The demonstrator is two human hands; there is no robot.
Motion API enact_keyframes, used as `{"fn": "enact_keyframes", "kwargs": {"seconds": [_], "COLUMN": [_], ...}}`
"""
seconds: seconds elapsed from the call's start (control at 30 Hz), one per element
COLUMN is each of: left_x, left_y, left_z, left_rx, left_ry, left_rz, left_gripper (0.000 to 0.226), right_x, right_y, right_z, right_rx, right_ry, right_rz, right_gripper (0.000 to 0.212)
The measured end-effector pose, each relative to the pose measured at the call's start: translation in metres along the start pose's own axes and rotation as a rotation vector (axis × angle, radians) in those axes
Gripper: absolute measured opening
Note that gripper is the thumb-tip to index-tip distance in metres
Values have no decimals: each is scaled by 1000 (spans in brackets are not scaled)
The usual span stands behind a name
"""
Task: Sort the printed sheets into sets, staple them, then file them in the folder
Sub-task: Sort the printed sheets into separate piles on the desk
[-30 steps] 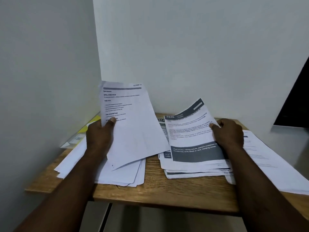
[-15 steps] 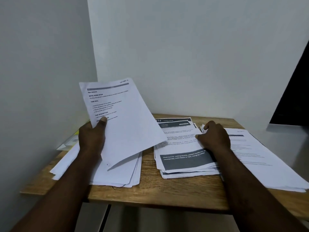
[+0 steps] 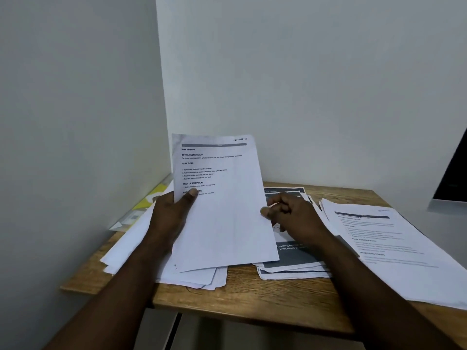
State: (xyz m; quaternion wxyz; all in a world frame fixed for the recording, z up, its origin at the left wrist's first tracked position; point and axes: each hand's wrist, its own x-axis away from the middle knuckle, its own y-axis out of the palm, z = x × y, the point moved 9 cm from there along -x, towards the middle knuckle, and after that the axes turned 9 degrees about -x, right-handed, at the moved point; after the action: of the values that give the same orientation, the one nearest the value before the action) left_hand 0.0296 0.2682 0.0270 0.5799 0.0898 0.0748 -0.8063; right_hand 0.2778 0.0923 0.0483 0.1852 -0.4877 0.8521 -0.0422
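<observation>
Sheet (image 3: 227, 223) of white paper is standing nearly upright in our left hand (image 3: 171, 218), which is gripping its left edge with the thumb pressing on the printed face and the fingers hidden behind. We are reading bold headings on it: "INITIAL SCENE SETUP", "TASK GOAL" and "TASK DESCRIPTION". A grey bar is running across the top, and a handwritten note in the top right corner is too blurred for us to read.

Our right hand (image 3: 298, 218) is hovering at the sheet's right edge with its fingers loosely curled and the thumb tip just beside the paper. We cannot tell whether it is pinching the edge.

Three piles are lying on the wooden table (image 3: 252, 299). We are holding the sheet above the left pile (image 3: 197, 279), whose top pages are looking blank. Under our right hand the middle pile (image 3: 293, 270) is showing a dark band with white words, partly "cutting" and "knife block", and a far header ending in "ROOM". On the right pile (image 3: 394, 248) the top page is carrying the same layout of headings, too soft to read.

At the far left, against the wall (image 3: 75, 122), a clear and yellow folder (image 3: 151, 198) is lying partly under the left pile.
</observation>
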Motion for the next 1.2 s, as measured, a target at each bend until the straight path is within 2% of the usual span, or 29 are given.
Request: {"fn": "enact_keyframes", "kwargs": {"seconds": [0.27,0.43,0.57,0.73,0.87,1.0,1.1,1.2], "left_x": [2,4,5,5,0,12,32,47], "left_y": [6,-1,-9,-17,-47,-51,-31,0], "left_z": [-3,-1,2,-6,-10,-3,3,7], "left_rx": [136,36,-14,-178,-263,-284,-367,-491], "left_ry": [-51,-21,15,-10,-108,-184,-200,-131], "left_rz": [-87,-32,34,40,55,-123,-223,-271], "left_gripper": [20,17,13,9,10,16,16,15], "right_x": [-7,-7,-7,-4,0,1,-2,-2], "right_y": [-6,-8,-10,-19,-11,-8,-28,-57], "right_z": [9,16,13,11,11,11,10,15], "right_rx": [-146,-187,-201,-97,78,194,136,24], "right_ry": [2,9,-22,-55,-79,-89,-88,-40], "right_rz": [37,52,59,105,68,45,195,377], "right_gripper": [11,10,1,8,12,16,17,19]}}
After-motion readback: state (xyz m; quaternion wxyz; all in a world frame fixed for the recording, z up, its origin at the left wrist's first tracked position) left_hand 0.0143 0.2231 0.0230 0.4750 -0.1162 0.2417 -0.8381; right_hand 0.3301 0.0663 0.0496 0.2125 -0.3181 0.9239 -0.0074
